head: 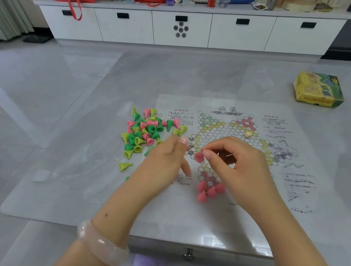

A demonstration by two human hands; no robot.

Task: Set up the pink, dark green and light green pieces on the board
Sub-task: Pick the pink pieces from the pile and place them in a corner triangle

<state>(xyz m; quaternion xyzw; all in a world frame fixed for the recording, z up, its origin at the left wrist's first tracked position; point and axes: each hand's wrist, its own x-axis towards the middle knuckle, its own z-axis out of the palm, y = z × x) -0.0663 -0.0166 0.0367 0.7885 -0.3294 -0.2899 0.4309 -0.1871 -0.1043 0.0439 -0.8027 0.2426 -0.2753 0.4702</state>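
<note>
Four pink pieces stand clustered on the near tip of the board. Right hand pinches another pink piece over the board's near-centre cells (fingers curled). Left hand hovers at the board's left edge, blurred; its grasp cannot be determined. Mixed pile of pieces lies just left of the board. Die rests on the board's far half.

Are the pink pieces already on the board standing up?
Yes, upright. The four pink pieces stand on their wide bases, tips up, at the near point of the board.
</note>
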